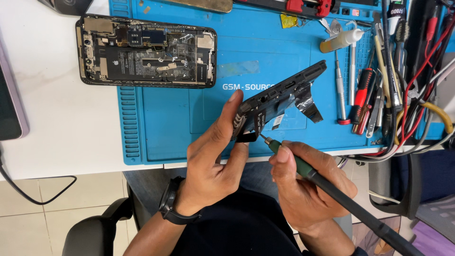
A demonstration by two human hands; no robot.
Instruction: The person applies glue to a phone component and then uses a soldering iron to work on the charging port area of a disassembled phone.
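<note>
While the left hand (pixel 213 161) clamps one end of a dark phone body (pixel 284 92) edge-up above the blue mat (pixel 166 137), the right hand (pixel 303 182) closes its grip on a green-handled tool (pixel 289 154) whose fine tip touches the phone just beside the left fingers; the work looks mid-way. Well beyond both grips, another opened phone (pixel 147 51) lies on the bench (pixel 57 118), its insides bare, nothing closed up.

White table (pixel 61 128) under even light, pale tiled floor (pixel 71 199) below it, black chair arm (pixel 95 232) beneath its edge
</note>
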